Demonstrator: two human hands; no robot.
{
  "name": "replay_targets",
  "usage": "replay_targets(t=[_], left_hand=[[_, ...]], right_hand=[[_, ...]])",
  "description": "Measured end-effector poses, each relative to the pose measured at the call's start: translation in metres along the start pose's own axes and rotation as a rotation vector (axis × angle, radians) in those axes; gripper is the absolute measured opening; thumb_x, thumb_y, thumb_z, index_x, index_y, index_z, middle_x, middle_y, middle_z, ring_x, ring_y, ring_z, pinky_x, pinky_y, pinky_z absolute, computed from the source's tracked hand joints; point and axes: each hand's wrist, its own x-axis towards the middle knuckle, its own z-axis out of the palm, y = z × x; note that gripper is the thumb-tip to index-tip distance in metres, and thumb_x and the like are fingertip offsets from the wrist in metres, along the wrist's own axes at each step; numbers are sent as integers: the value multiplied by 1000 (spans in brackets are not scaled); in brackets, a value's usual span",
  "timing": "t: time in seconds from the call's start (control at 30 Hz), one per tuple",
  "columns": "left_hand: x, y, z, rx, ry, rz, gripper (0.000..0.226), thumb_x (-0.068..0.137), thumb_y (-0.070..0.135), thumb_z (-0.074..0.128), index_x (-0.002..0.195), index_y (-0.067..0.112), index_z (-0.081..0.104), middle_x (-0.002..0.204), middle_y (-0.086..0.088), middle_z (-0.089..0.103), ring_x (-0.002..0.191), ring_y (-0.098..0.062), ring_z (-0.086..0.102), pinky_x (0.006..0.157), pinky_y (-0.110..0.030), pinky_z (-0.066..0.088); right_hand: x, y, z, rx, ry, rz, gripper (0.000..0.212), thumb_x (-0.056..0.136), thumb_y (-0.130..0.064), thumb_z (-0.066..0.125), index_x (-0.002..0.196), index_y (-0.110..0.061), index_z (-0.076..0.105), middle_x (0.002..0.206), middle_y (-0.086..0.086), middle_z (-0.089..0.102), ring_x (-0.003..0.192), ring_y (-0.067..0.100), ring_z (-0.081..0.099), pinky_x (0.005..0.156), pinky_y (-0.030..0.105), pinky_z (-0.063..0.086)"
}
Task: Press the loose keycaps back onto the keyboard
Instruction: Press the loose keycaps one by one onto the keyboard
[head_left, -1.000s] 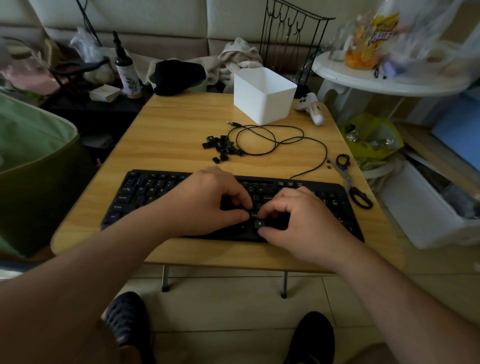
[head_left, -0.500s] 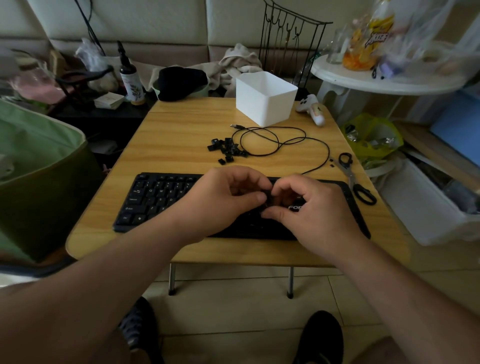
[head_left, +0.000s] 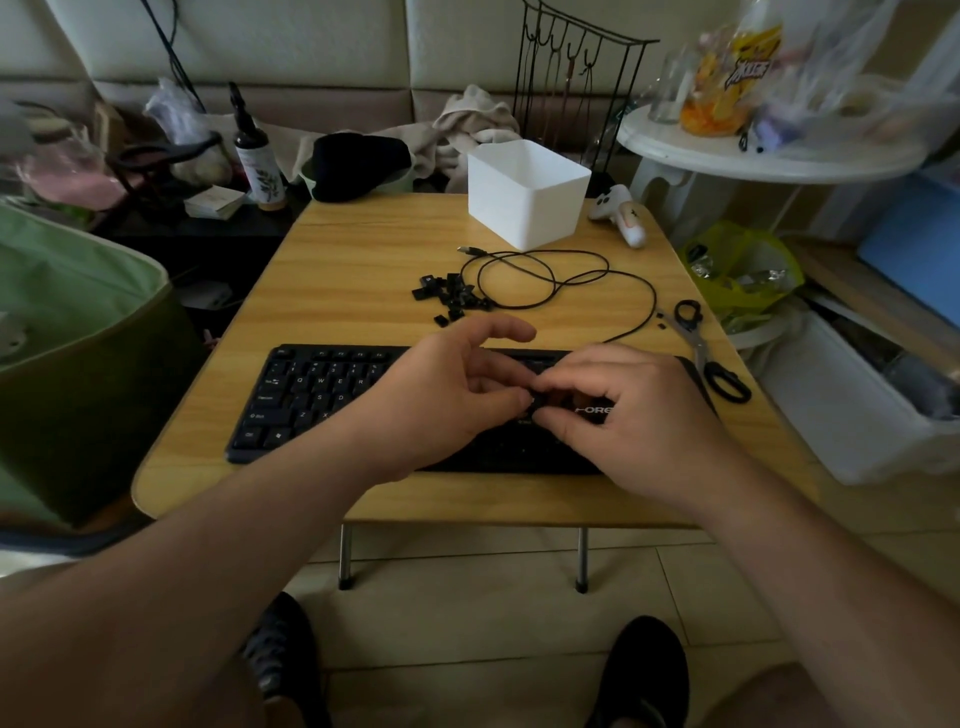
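Observation:
A black keyboard (head_left: 311, 395) lies along the near edge of the wooden table (head_left: 358, 270). Both hands hover over its middle. My right hand (head_left: 634, 415) pinches a small black keycap (head_left: 537, 401) between thumb and fingertips. My left hand (head_left: 447, 400) meets it there, thumb tip touching the same keycap, its index finger stretched out above. Several loose black keycaps (head_left: 451, 292) lie in a heap on the table beyond the keyboard. The keyboard's middle and right keys are hidden under my hands.
The keyboard's black cable (head_left: 550, 275) coils beside the heap. Scissors (head_left: 706, 353) lie at the table's right edge. A white box (head_left: 524, 197) and a white controller (head_left: 623, 218) sit at the back. A green bag (head_left: 78, 332) stands to the left, a white bin (head_left: 852, 415) to the right.
Both hands have lifted off the keys and come up a little. They now hold one keycap between them above the keyboard, and my left index finger has straightened.

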Motion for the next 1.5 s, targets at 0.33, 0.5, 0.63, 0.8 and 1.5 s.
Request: replay_targets(t=[0.33,0.5,0.63,0.8,1.5], left_hand=[[1,-4,-3,339,-1,52,36,93,22,77,121,36,60,96,9,71,83,-7,72,78,-31,61],[5,-23,-23,868,88,252,19,93,34,72,112,32,72,98,14,66,92,-7,57,90,-34,50],[3,-25,-17,891,83,268,23,91,50,66,106,35,73,100,16,67,99,-11,55,95,-39,47],[1,-26,-4,851,76,237,35,81,72,50,90,44,69,94,19,63,100,-12,53,95,-47,47],[7,-21,5,805,76,28,7,84,58,67,82,53,62,101,19,58,117,-18,42,98,-43,33]], right_hand=[[4,0,2,-237,-194,41,28,84,-48,66,103,-30,78,89,-12,66,89,17,60,80,43,53],[3,5,-6,-173,-247,176,21,84,-44,76,103,-35,78,87,-18,66,96,4,57,87,37,54],[3,0,-5,-161,-310,205,21,85,-46,76,105,-39,76,86,-20,63,95,4,53,88,33,51],[7,-11,4,-222,-371,215,25,87,-47,72,109,-37,76,89,-19,62,97,8,52,90,38,52],[9,-22,8,-440,-449,171,21,100,-47,54,101,-40,74,97,-14,57,104,15,45,90,42,44]])
